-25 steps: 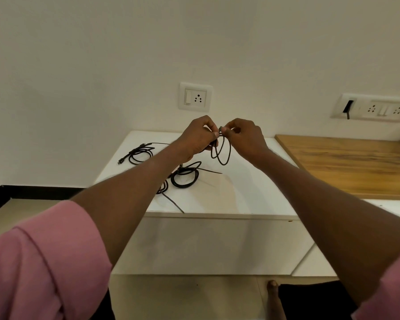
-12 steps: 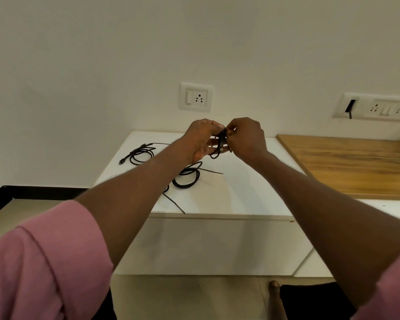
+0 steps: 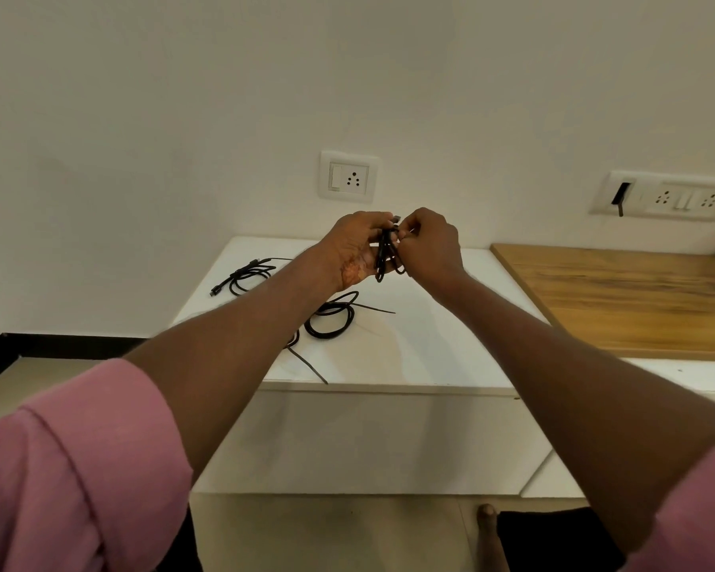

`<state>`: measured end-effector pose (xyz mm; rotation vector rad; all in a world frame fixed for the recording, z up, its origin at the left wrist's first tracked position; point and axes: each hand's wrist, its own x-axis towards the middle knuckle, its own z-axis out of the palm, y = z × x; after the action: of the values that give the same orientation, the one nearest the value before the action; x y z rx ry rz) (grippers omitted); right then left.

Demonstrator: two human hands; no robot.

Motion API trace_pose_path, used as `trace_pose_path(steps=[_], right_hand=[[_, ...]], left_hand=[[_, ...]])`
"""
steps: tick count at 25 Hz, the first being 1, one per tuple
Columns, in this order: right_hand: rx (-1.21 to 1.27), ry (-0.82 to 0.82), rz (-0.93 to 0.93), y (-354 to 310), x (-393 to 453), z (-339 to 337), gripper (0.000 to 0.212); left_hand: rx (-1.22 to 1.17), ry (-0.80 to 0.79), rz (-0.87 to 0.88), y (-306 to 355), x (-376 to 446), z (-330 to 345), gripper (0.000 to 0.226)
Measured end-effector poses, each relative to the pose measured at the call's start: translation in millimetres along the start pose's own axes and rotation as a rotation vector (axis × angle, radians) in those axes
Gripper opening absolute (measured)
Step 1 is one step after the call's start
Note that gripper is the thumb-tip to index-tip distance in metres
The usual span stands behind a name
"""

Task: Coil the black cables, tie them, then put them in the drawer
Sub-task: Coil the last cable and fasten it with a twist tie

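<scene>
Since a second earlier, the wide hanging loop had been drawn in — the cable (image 3: 384,258) now sat as a tight, narrow bundle held between both hands above the white top (image 3: 450,332). The left hand (image 3: 358,249) gripped the bundle from the side, fingers curled round its strands, and the right hand (image 3: 428,245) pinched it near the upper end, where a plug tip seemed to poke out. Two more cables lay on the top: a coil (image 3: 331,317) just under the left wrist with loose tails, and another (image 3: 246,276) well off to the left near the wall.

Thin and light, the cable looked soft and springy — likely to uncoil if the grip eased. Best held across all strands at the middle while the free end was wrapped round. No open drawer showed; the white front (image 3: 368,443) below was shut.
</scene>
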<state>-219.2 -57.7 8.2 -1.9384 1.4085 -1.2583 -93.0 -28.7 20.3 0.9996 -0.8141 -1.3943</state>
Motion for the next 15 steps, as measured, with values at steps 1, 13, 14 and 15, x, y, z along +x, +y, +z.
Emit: trace_pose_path(steps=[1, 13, 14, 15], right_hand=[[-0.031, 0.014, -0.002, -1, 2, -2, 0.008], [-0.368, -0.065, 0.015, -4, 12, -3, 0.018], [-0.314, -0.066, 0.065, -5, 13, -4, 0.018], [-0.259, -0.064, 0.111, -5, 15, -5, 0.018]], left_hand=[[0.008, 0.006, 0.002, 1, -1, 0, 0.013], [0.237, 0.169, -0.010, 3, 11, -7, 0.024], [0.208, 0.152, -0.032, 4, 11, -10, 0.022], [0.199, 0.129, -0.043, 4, 11, -13, 0.019]])
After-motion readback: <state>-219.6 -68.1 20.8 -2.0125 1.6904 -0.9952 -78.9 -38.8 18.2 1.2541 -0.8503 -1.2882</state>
